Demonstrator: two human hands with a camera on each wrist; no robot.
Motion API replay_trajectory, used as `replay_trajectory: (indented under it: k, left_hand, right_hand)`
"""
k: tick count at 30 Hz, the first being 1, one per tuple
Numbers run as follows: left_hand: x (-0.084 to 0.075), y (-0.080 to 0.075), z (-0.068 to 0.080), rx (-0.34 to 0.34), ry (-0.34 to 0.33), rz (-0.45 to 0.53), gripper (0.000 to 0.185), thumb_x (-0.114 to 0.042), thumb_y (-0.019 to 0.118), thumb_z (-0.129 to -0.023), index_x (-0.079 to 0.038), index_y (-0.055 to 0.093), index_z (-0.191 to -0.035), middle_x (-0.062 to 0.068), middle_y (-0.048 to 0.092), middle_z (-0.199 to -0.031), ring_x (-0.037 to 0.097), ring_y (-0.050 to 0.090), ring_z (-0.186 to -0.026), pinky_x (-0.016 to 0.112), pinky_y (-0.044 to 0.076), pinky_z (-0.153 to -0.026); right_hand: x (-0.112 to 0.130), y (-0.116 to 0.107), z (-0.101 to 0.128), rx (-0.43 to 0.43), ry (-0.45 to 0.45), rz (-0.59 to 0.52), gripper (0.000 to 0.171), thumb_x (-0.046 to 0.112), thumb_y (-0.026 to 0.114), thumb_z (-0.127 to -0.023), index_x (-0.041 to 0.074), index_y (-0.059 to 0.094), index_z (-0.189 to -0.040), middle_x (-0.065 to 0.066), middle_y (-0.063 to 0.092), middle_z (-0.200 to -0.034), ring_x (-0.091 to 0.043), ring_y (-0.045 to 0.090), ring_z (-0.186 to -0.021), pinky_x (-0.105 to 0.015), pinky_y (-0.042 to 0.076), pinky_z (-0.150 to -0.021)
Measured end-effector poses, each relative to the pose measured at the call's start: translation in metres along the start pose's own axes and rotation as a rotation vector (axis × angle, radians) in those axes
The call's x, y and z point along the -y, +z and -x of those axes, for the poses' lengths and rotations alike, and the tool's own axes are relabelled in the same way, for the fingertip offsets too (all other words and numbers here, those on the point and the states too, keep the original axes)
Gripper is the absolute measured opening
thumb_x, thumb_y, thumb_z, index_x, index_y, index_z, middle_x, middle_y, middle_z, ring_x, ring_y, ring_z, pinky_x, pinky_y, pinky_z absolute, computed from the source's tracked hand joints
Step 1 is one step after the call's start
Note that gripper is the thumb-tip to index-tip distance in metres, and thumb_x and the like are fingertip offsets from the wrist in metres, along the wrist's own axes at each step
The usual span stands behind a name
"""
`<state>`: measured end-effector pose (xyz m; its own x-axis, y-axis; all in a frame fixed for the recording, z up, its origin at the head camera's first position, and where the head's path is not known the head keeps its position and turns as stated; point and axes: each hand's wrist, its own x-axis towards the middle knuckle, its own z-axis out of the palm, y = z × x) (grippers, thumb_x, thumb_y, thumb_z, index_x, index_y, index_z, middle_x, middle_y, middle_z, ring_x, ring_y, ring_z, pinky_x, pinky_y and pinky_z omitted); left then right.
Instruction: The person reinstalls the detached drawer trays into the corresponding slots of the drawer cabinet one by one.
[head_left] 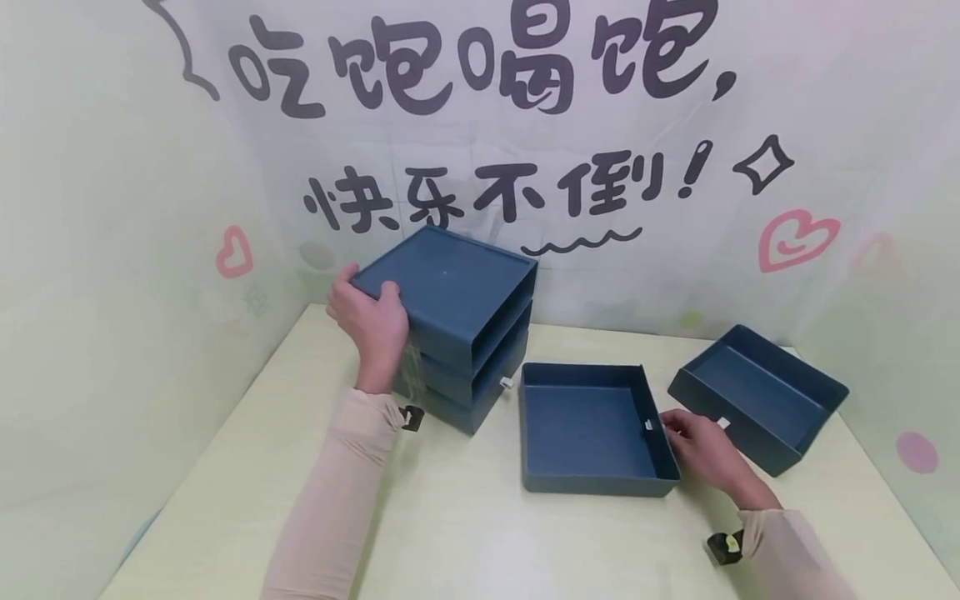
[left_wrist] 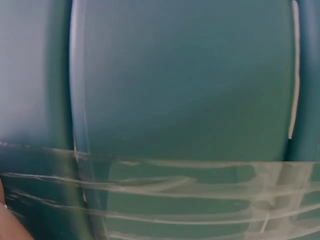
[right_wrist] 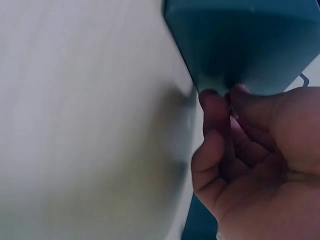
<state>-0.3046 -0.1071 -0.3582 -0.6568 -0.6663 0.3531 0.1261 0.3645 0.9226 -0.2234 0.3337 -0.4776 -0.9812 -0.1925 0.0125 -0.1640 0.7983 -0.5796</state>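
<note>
On the backdrop (head_left: 480,125) behind the table (head_left: 465,533) we read big dark Chinese characters, "吃饱喝饱, 快乐不倒!". Our left hand (head_left: 371,321) grips the corner of the dark blue drawer cabinet (head_left: 465,321). Our right hand (head_left: 701,450) pinches the small white pull of a blue drawer (head_left: 592,429), which lies flat and open on the table, between the cabinet and another drawer (head_left: 757,396).

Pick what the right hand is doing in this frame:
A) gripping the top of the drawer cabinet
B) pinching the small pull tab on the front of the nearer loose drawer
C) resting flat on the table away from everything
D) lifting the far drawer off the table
B: the right hand has fingertips closed on the pale tab of the nearer drawer, which sits flat on the table; the left hand holds the cabinet.
</note>
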Motion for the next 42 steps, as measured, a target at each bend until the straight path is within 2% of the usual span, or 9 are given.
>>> replay_trajectory:
  k: [4,9,17,26,36,42]
  left_hand:
    - [-0.002,0.002,0.004,-0.019,0.017,-0.016,0.055,-0.017,0.056,-0.089,-0.004,0.045,-0.141,0.021,0.048,-0.137,0.041,0.039,-0.125,0.050,0.030,-0.111]
    - [-0.001,0.002,0.007,-0.015,0.024,-0.017,0.054,-0.018,0.055,-0.089,-0.005,0.045,-0.140,0.021,0.047,-0.137,0.040,0.038,-0.124,0.051,0.030,-0.111]
    - [0.004,0.003,0.008,-0.046,0.049,-0.025,0.052,-0.020,0.056,-0.087,-0.008,0.047,-0.137,0.020,0.047,-0.131,0.037,0.038,-0.120,0.049,0.032,-0.106]
    - [0.007,0.001,0.008,-0.046,0.060,-0.044,0.051,-0.022,0.056,-0.088,-0.008,0.047,-0.136,0.020,0.047,-0.131,0.038,0.039,-0.118,0.050,0.034,-0.104]
    - [0.007,0.000,0.010,-0.055,0.093,-0.082,0.054,-0.022,0.056,-0.087,-0.007,0.044,-0.138,0.020,0.046,-0.128,0.036,0.038,-0.113,0.048,0.036,-0.100]
    - [0.008,0.000,0.010,-0.057,0.097,-0.079,0.053,-0.023,0.056,-0.087,-0.007,0.046,-0.136,0.020,0.047,-0.127,0.036,0.038,-0.112,0.048,0.037,-0.098]
  right_hand:
    - [-0.002,0.004,0.003,-0.051,0.014,0.015,0.024,0.005,0.057,-0.099,-0.006,0.068,-0.118,-0.015,0.074,-0.099,-0.018,0.062,-0.083,-0.029,0.051,-0.073]
    - [-0.006,0.006,0.009,-0.079,0.052,-0.045,0.025,0.008,0.057,-0.101,-0.005,0.067,-0.120,-0.014,0.074,-0.101,-0.017,0.060,-0.083,-0.024,0.048,-0.071]
    - [-0.005,0.004,0.013,-0.093,0.072,-0.090,0.029,0.010,0.057,-0.103,-0.006,0.066,-0.125,-0.020,0.075,-0.109,-0.013,0.064,-0.085,-0.018,0.051,-0.071]
    - [0.001,0.004,0.015,-0.076,0.120,-0.178,0.033,0.011,0.055,-0.104,-0.009,0.063,-0.129,-0.025,0.073,-0.115,-0.004,0.067,-0.084,-0.014,0.054,-0.071]
    - [0.005,0.005,0.012,-0.074,0.141,-0.196,0.035,0.014,0.053,-0.105,-0.007,0.062,-0.131,-0.026,0.072,-0.118,-0.014,0.072,-0.088,-0.018,0.056,-0.071]
    - [0.008,0.003,0.009,-0.091,0.147,-0.219,0.038,0.016,0.051,-0.106,-0.009,0.058,-0.135,-0.030,0.068,-0.124,-0.026,0.074,-0.097,-0.028,0.061,-0.080]
